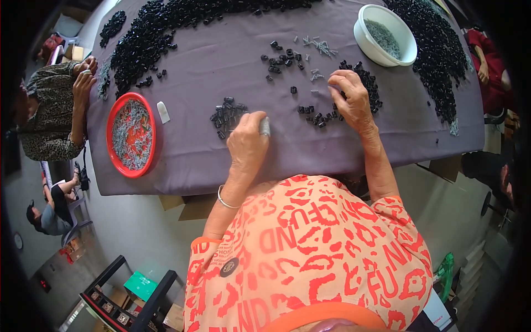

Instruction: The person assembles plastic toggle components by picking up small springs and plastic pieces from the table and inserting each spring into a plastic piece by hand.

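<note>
"Purple-grey cloth (204, 66) covers the work table. What lies on it?"

"Heaps of glossy black pieces (138, 55), along the far side and down both flanks."

"Containers?"

"A red oval tray (133, 173) at left and a round white bowl (408, 39) at far right. Each holds slim grey pins."

"State of the right hand (354, 105)?"

"Fingers bent, thumb side toward the left. It is just beside a loose spread of black pieces (374, 91). Whether the fingertips pinch anything, I cannot tell."

"And the left hand (248, 144)?"

"Curled, fingers folded inward, a grey wrap (265, 126) showing at its right side. Its contents are hidden. A small cluster of black pieces (225, 115) lies just beyond it."

"Smaller items?"

"A white tab (163, 112) beside the tray; last, loose grey pins (325, 48) beyond the right hand."
</note>
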Demonstrator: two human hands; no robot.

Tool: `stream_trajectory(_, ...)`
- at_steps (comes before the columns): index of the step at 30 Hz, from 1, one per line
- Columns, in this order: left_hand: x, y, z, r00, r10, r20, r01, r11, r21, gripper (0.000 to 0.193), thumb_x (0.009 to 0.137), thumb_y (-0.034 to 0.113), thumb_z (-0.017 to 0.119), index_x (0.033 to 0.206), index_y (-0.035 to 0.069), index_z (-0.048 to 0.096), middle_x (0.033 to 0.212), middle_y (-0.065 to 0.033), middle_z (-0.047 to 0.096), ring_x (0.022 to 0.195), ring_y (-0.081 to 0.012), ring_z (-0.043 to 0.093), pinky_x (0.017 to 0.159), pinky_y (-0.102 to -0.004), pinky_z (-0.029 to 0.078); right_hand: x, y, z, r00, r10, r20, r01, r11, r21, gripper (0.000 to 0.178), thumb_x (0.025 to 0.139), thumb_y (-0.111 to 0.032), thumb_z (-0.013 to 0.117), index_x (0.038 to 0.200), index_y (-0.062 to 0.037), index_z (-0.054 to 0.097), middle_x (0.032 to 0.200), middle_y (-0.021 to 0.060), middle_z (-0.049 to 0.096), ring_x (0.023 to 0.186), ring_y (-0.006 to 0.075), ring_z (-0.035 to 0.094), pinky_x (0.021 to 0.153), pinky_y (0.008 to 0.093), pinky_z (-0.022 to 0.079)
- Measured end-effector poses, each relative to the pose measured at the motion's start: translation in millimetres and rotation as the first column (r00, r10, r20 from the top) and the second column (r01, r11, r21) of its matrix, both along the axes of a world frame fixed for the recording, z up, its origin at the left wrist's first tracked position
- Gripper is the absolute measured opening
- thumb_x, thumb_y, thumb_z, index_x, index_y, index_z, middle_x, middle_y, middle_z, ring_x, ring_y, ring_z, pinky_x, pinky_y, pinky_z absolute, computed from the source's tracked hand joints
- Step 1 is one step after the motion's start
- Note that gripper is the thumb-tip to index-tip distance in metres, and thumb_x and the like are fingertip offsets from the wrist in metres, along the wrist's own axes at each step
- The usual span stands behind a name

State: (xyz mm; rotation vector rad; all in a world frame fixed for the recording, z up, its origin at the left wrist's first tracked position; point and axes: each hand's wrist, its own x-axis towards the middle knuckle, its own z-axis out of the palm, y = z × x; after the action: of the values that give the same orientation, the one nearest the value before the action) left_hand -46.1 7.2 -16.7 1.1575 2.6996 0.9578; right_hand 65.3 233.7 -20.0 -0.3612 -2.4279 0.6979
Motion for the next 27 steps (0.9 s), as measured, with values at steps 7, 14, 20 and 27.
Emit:
stream_trajectory(7,-13,-7,14,0.987,0.148,-0.069,-0.155,0.983,-0.102,0.02,0.078,0.009,0.062,0.098,0.014,0.062,0.082,-0.006,0.06,0.071,-0.0289,0.061,0.061,-0.039,0.049,-9,-6,7,0.997,0.03,0.069,-0.036,0.995,0.09,0.014,0.074,-0.004,0.065,0.086,-0.0056,0.06,0.087,0.0061,0.055,0.085,0.024,0.054,0.075,0.035,0.044)
stream_trajectory(14,9,8,5,0.998,-0.054,-0.043,0.057,0.996,0.064,0.019,0.075,0.009,0.067,0.093,0.011,0.064,0.076,-0.0046,0.058,0.065,-0.023,0.06,0.058,-0.0356,0.047,-25,-10,-6,0.979,-0.047,0.197,-0.026,0.936,0.351,0.011,0.076,-0.013,0.065,0.084,-0.0101,0.058,0.083,0.003,0.052,0.083,0.0214,0.052,0.07,0.0346,0.04)
stream_trajectory(20,-12,38,-2,0.994,-0.096,-0.051,0.1,0.991,0.089,0.019,0.075,0.013,0.068,0.093,0.01,0.064,0.078,-0.0061,0.058,0.072,-0.0239,0.059,0.063,-0.0362,0.047,-15,-9,-8,0.991,-0.068,0.119,0.037,0.968,0.247,0.011,0.076,-0.011,0.064,0.085,-0.0101,0.058,0.083,0.003,0.052,0.083,0.0214,0.052,0.07,0.0354,0.04)
stream_trajectory(27,-19,81,-5,0.99,-0.138,0.024,0.137,0.99,0.026,0.018,0.074,0.015,0.069,0.089,0.008,0.062,0.08,-0.0071,0.059,0.078,-0.0244,0.058,0.068,-0.0376,0.047,-33,-8,-9,0.979,-0.06,0.193,0.003,0.959,0.284,0.01,0.076,-0.014,0.064,0.085,-0.0108,0.059,0.083,0.0025,0.053,0.085,0.0211,0.053,0.07,0.0355,0.041)
